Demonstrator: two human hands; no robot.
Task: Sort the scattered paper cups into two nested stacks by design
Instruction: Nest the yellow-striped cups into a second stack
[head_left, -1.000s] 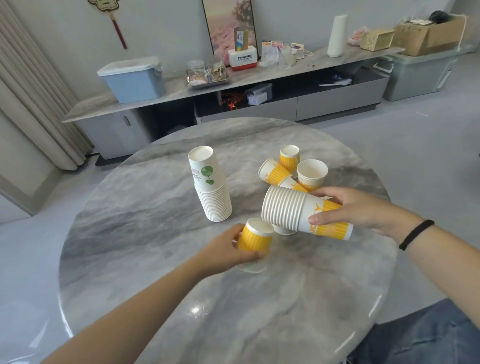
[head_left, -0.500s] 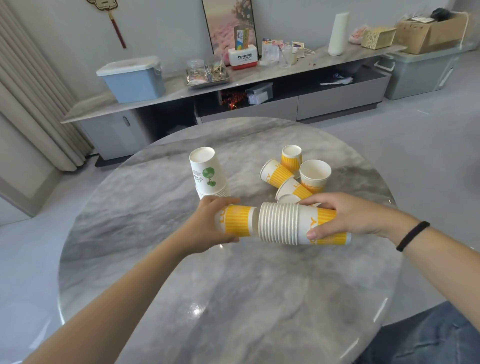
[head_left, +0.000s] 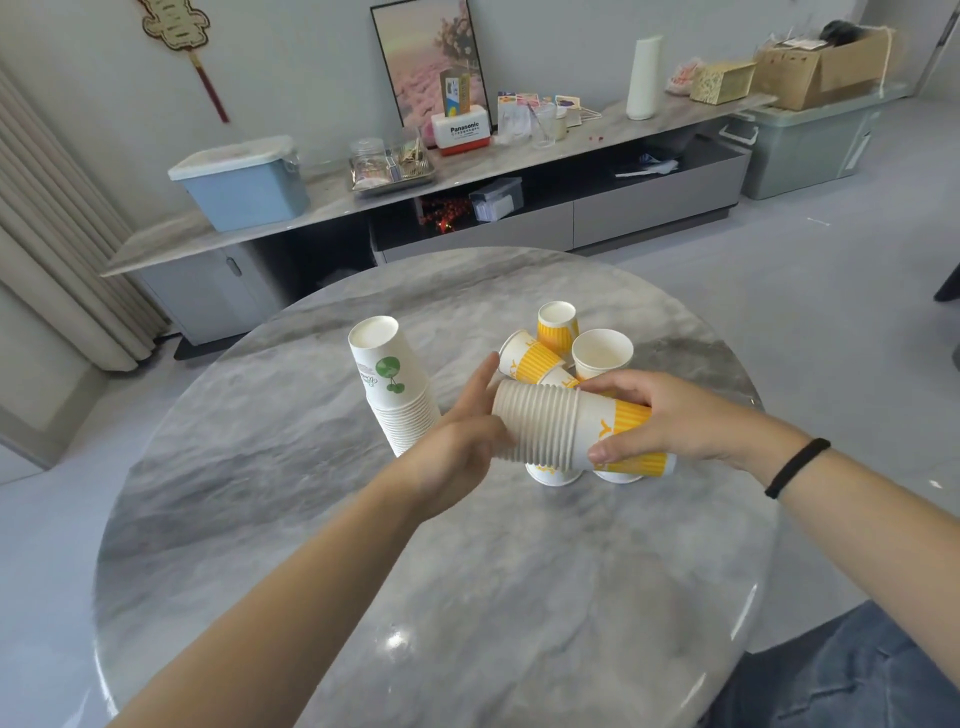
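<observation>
Right hand (head_left: 691, 415) fingers are clamping the sideways yellow stack (head_left: 566, 428) above the table (head_left: 467, 597); left hand (head_left: 457, 441), fingers half-open at its rim end, contents hidden, should be pressing squarely along the axis.

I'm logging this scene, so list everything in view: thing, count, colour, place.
table: 1, grey marble, round, centre
green stack: 1, white cups with green print, upside down on the table, left
yellow stack: 1, white and yellow, held sideways above the table
loose cups: at least 5, yellow-striped, behind and under the yellow stack
sideboard: 1, grey, along the wall
blue bin: 1, on the sideboard, left
cardboard box: 1, brown, far right
picture: 1, pink, leaning on the wall
left hand: at the stack's open end
right hand: gripping the stack's base, black band on the wrist
</observation>
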